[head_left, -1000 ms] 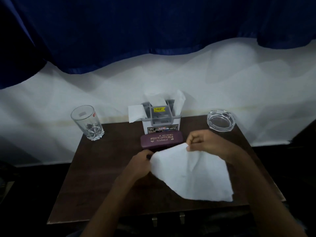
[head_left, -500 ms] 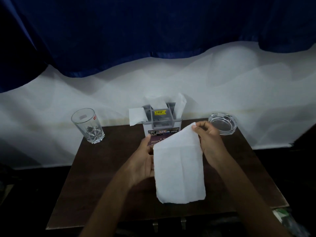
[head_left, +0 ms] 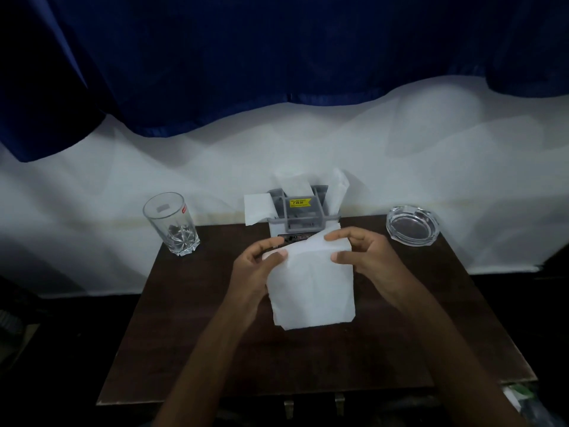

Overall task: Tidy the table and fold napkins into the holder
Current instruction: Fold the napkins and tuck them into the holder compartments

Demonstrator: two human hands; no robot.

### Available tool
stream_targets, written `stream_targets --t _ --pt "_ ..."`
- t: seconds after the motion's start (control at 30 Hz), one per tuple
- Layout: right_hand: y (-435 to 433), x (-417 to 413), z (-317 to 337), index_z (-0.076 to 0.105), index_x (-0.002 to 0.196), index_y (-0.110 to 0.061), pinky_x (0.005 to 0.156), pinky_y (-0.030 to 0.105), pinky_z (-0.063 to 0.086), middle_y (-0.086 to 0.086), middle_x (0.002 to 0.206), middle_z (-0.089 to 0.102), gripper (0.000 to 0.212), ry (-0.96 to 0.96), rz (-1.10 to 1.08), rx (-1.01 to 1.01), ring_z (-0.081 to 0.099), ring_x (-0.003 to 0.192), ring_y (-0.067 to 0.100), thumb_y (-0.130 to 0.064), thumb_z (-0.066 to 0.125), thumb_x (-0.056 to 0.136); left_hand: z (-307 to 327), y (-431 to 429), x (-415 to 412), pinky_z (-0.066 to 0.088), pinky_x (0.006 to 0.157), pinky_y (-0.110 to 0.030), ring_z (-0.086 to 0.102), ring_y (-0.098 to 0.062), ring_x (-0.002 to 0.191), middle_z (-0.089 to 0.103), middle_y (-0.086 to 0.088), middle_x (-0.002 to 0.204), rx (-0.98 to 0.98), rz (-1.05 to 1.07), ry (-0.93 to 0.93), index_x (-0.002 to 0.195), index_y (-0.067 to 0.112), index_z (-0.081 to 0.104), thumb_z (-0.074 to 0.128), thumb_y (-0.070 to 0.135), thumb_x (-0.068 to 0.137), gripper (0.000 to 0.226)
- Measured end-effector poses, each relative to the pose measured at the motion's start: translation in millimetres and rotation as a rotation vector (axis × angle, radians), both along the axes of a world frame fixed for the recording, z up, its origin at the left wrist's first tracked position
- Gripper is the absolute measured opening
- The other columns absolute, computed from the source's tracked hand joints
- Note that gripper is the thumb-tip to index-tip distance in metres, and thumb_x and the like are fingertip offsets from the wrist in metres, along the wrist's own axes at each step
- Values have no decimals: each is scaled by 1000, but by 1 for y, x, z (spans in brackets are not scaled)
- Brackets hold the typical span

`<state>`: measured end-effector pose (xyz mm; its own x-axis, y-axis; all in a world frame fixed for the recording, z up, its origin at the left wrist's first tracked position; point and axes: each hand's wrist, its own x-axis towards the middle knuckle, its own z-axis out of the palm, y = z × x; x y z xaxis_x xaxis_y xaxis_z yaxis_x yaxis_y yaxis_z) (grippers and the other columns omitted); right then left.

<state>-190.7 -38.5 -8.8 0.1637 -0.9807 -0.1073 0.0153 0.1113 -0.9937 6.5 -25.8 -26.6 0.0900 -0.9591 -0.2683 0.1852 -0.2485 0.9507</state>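
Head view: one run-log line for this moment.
stage: napkin fold | left hand: pinches napkin top-left | right hand: pinches napkin top-right | napkin: held over table, before holder, not yet inserted

The napkin covers the holder's lower front — its yellow sticker's print is too small to read; both forearms leave the bottom edge.

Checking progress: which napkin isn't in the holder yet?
The napkin pinched between left hand and right hand, in front of the holder; the other napkins stick out of it.
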Motion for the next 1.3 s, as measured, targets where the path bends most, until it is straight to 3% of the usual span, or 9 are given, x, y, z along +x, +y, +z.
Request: stream_targets --t 0.27,0.4,0.53,0.63,0.73,0.8,0.9,1.07,1.3 --pt "-4 -2 -7 71 72 -19 59 13 49 -4 79 71 22 117 -124 -46 65 70 8 3 68 76 1 5 -5 49 56 -10 63 -9 83 67 0 100 -163 -63 -297 85 20 67 71 -1 74 24" --pt "-6 -3 -9 71 73 -20 60 14 46 -1 82 70 22 129 -157 -69 62 71 8 1 68 78 -1 3 -1 50 62 -11 64 -7 78 70 -1 91 -214 -27 -352 84 16 70 69 2 78 15" --pt "-7 -4 -10 71 78 -22 82 31 48 6 105 60 20 236 -216 -135 58 96 18 -3 69 78 -5 2 -1 50 73 -20 64 -13 84 71 -5 96 -237 -6 -519 86 16 72 67 11 82 9" --pt "-6 -5 -7 71 79 -27 96 34 44 0 113 54 18 281 -199 -147 53 110 15 -8 70 78 -6 1 -1 43 69 -6 58 -7 82 63 -3 98 -268 16 -661 86 21 72 66 18 83 7" --pt "-6 -8 -1 74 84 -18 93 25 43 0 117 56 12 368 -146 -177 53 112 12 -8 70 79 -4 0 -2 47 89 -26 51 -15 104 57 1 106 -292 43 -723 85 21 72 67 18 83 7" --pt "-5 -12 8 75 80 -13 86 12 42 0 114 60 10 485 -58 -231 55 106 8 -5 70 77 2 1 -4 42 90 -25 44 -14 113 54 9 110 -339 44 -721 86 18 71 64 14 84 8" --pt "-1 -16 28 73 73 -20 85 11 44 -8 104 69 12 482 111 -212 62 98 1 -8 72 75 12 6 -7 42 75 -6 55 -9 102 63 11 102 -448 -58 -624 89 20 66 57 11 86 13" --pt "8 -6 46 74 89 -12 72 13 51 -1 93 74 16 521 334 -161 69 85 6 -13 75 73 21 13 -17 42 62 -10 56 -5 77 60 11 76 -450 -169 -532 72 30 56 54 19 84 16" --pt "11 -5 53 69 69 -17 58 14 49 -3 66 70 18 336 317 -101 64 62 6 -7 65 83 20 9 -9 46 63 -11 63 -4 78 67 11 81 -443 -199 -383 86 27 63 57 19 91 11"
